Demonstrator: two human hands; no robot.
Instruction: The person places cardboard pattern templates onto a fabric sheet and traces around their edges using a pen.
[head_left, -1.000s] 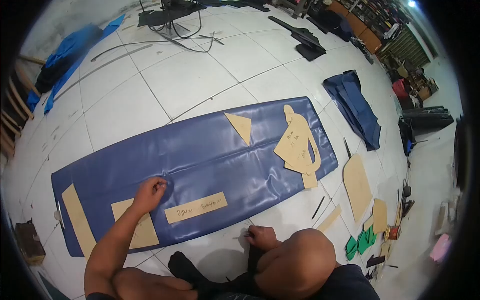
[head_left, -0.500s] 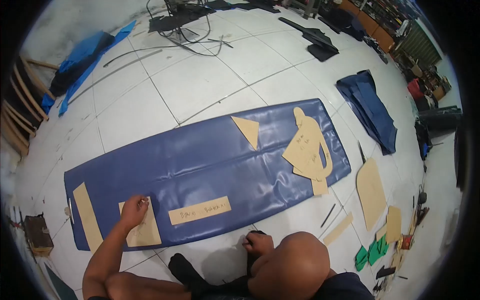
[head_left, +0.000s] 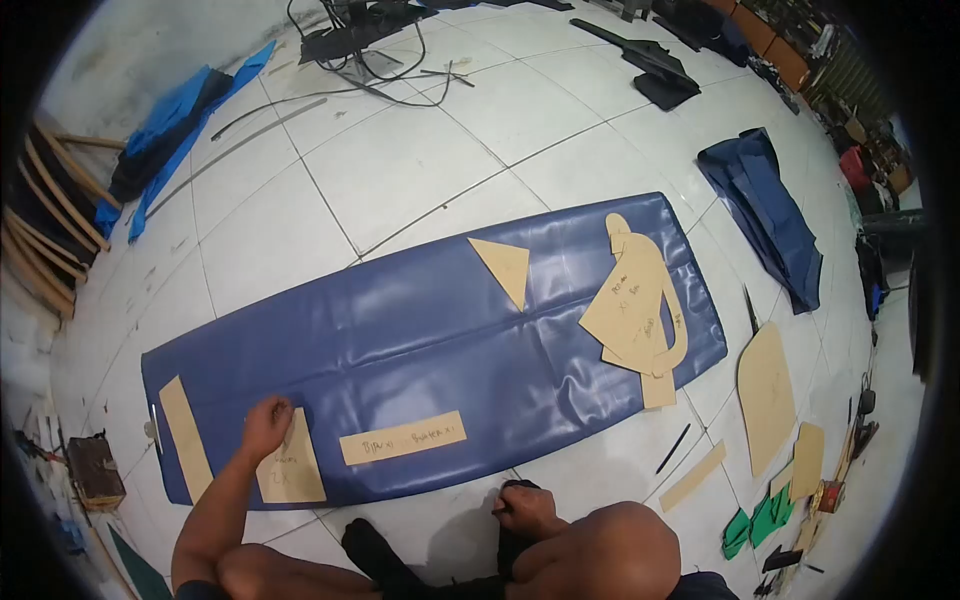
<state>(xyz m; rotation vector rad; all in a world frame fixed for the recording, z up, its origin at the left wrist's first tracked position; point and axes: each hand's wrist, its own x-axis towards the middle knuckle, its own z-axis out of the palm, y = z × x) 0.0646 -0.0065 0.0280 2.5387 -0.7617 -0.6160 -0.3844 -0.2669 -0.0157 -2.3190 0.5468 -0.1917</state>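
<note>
My left hand [head_left: 267, 426] is closed with its fingertips together, over the upper left part of a rectangular tan cardboard pattern piece [head_left: 295, 478] with handwriting on it. Whatever is between those fingertips is too small to make out. The piece lies on a folded sheet of shiny blue vinyl [head_left: 400, 350]. To its right is a long lettered cardboard strip [head_left: 403, 438], and to its left a plain strip [head_left: 186, 440]. My right hand [head_left: 530, 508] is curled closed by my right foot, off the sheet; its contents are hidden.
Overlapping cardboard patterns [head_left: 630, 310] and a triangular piece [head_left: 505, 270] lie on the vinyl. Right of it are a folded blue sheet [head_left: 765, 220], a large cardboard piece [head_left: 766, 400], a dark pen-like stick [head_left: 673, 449] and green scraps [head_left: 770, 518]. Cables [head_left: 400, 90] lie at the back.
The view has shifted slightly. My left hand has moved a little up and left relative to the rectangular pattern piece, still closed. My right hand stays curled by my foot.
</note>
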